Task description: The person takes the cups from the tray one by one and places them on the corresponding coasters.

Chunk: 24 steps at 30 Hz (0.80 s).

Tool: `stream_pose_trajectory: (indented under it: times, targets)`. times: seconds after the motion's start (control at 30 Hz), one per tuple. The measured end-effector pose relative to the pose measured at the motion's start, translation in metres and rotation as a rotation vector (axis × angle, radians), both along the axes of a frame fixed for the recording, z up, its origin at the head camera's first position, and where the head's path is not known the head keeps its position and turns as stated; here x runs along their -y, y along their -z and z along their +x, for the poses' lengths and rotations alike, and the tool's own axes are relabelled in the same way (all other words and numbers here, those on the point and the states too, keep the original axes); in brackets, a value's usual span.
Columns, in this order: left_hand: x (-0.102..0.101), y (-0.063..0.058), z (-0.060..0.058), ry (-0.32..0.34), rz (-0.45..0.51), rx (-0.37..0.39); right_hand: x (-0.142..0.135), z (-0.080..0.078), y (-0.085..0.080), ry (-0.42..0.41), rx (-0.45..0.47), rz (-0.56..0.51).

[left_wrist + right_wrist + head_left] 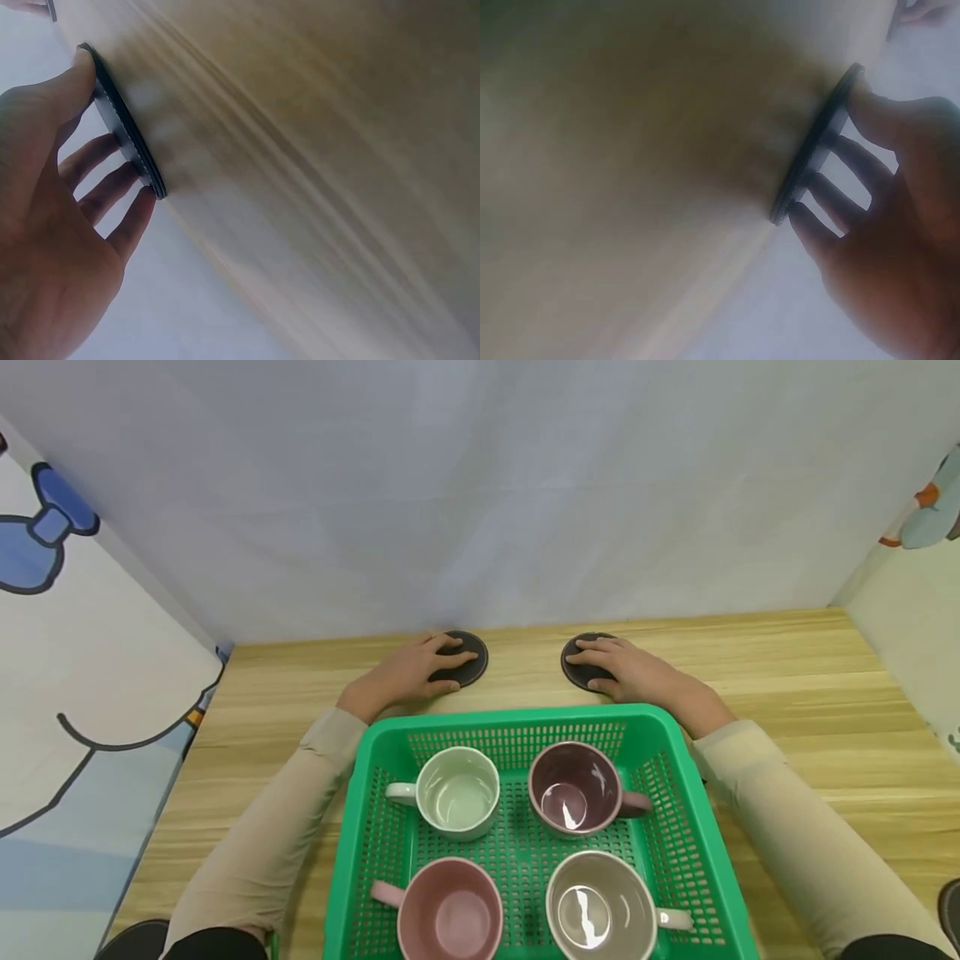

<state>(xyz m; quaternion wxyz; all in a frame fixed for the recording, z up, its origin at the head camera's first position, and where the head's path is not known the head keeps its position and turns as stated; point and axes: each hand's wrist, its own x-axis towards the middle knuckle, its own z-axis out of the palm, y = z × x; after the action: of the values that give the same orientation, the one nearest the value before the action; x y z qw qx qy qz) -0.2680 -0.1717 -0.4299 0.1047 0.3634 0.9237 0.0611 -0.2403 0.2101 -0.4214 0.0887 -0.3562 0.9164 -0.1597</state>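
Near the back edge of the wooden table, my left hand [412,670] holds a round black coaster [474,668] lying on the tabletop. Its thumb and outer fingers reach opposite edges, and the others rest across the top. To the right, my right hand [637,675] holds a second black coaster [573,673] the same way, flat on the wood. Both wrist views show stitching or layering along the coaster rims [124,120] and fingertips [804,217] at the edge. A gap of bare wood separates the two coasters.
Between my forearms stands a green plastic basket [517,717]. Inside are a pale green mug [457,789], a purple mug [573,789], a pink mug [450,910] and a beige mug [600,906]. A white wall [480,502] rises behind the table [795,693]. Dark round shapes [135,941] show at the lower corners.
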Motion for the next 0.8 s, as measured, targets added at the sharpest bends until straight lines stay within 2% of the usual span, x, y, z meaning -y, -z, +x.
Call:
stream_pose_trajectory:
  times: [0.27, 0.6, 0.8]
  targets:
    - [-0.002, 0.0, -0.002, 0.014, 0.007, 0.058, 0.008, -0.003, 0.007, 0.008, 0.03, 0.001]
    - [-0.009, 0.0, -0.006, 0.077, 0.042, 0.071, 0.011, -0.006, 0.005, 0.017, 0.051, 0.025]
    - [-0.01, -0.002, -0.007, 0.088, 0.053, 0.091, 0.012, -0.008, 0.006, 0.026, 0.068, 0.037]
